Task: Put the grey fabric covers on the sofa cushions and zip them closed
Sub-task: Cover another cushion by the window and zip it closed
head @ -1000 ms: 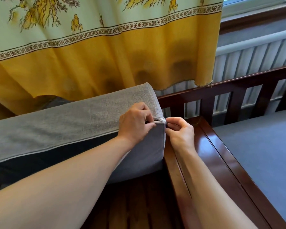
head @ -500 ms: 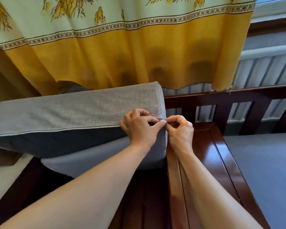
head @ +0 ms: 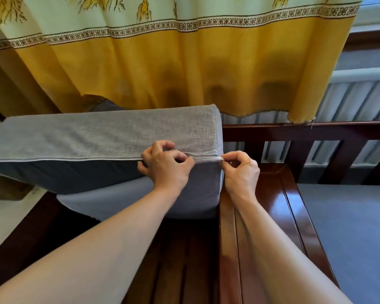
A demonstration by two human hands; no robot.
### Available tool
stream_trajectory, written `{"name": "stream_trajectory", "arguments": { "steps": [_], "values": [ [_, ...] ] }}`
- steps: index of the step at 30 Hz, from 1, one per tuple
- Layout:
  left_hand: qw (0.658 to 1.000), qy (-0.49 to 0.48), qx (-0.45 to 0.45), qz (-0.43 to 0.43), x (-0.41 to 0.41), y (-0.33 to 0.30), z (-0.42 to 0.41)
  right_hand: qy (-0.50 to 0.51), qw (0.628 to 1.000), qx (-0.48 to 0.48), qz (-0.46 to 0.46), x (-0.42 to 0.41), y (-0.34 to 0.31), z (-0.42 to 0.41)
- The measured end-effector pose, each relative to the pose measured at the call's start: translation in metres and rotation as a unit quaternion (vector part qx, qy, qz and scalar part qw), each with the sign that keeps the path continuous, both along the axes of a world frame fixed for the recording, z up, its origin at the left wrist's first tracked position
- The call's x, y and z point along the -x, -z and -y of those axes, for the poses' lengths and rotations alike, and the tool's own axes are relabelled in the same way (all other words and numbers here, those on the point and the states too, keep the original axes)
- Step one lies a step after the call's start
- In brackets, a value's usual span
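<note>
Head view: your left hand (head: 166, 166) pinches zipper edge of grey woven fabric cover (head: 105, 134) on sofa cushion, now further left than before. Your right hand (head: 239, 170) pinches cover corner. Cushion rests on dark wooden sofa frame (head: 270, 207). Zipper looks partly closed; long gap left.

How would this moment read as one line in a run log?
step: zipping cover | left hand: pinches grey cover seam | right hand: pinches zipper end at cushion corner | zip state: cannot tell
</note>
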State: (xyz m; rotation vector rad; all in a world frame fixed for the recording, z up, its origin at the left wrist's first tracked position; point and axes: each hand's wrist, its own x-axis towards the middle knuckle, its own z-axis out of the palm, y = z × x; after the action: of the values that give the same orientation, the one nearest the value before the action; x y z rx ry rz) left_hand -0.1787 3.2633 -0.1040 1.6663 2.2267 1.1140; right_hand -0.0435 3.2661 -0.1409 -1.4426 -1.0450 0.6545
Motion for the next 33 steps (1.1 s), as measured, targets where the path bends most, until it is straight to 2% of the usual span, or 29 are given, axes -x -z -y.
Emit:
{"name": "stream_trajectory", "arguments": {
  "steps": [3,5,7,9,17,19,21,23,28,33],
  "values": [
    [1.0,-0.017,-0.011,0.001,0.029,0.002,0.002,0.027,0.999,-0.033,0.033,0.007,0.0,0.005],
    [0.999,-0.014,-0.027,-0.012,0.042,0.002,0.002,0.027,0.985,-0.099,0.141,0.018,-0.001,0.005],
    [0.998,0.011,-0.046,-0.038,0.048,0.002,0.001,-0.005,0.949,-0.148,0.279,0.031,-0.002,-0.001],
    [0.997,0.027,-0.051,-0.052,0.051,0.0,0.0,-0.008,0.924,-0.164,0.346,0.04,-0.003,-0.008],
    [0.988,0.077,-0.083,-0.103,0.099,0.005,-0.013,0.045,0.941,-0.14,0.304,0.052,-0.009,-0.011],
    [0.968,0.127,-0.109,-0.187,0.118,0.01,-0.017,0.06,0.938,-0.13,0.316,0.058,-0.009,-0.012],
    [0.932,0.174,-0.109,-0.297,0.127,0.015,-0.021,0.075,0.936,-0.12,0.321,0.062,-0.009,-0.013],
    [0.907,0.199,-0.107,-0.355,0.128,0.023,-0.025,0.087,0.939,-0.107,0.315,0.066,-0.01,-0.013],
    [0.866,0.252,-0.189,-0.388,0.165,0.029,-0.036,0.14,0.93,-0.059,0.336,0.082,-0.014,-0.012],
    [0.834,0.324,-0.167,-0.413,0.239,0.002,-0.045,0.202,0.918,0.034,0.339,0.115,-0.022,-0.003]
  ]
}}
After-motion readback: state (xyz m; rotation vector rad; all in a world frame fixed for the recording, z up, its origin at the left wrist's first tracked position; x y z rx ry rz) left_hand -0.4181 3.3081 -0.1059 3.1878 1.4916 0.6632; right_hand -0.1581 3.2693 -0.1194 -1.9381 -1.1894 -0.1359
